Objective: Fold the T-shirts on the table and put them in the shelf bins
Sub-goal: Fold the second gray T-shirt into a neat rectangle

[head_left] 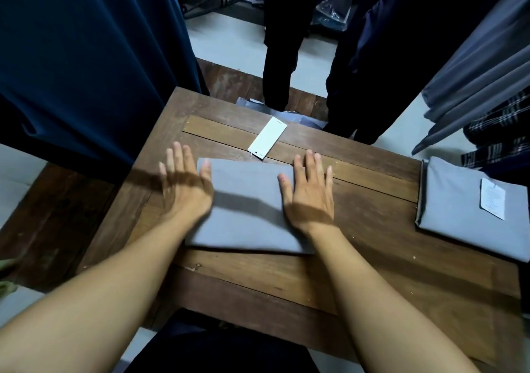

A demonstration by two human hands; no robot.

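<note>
Grey folded T-shirt (246, 209) lies mid-worktop (372, 258), both hands flat and straight-fingered on its edges, left hand (183, 183) and right hand (308, 192), a second folded shirt (459, 209) lying far right.

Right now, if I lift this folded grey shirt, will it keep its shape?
Probably not: the folded grey shirt is thin, soft cloth lying flat on the wooden table, so unsupported edges would likely sag. It looks light. The white tag at its far edge may dangle, if attached.
</note>
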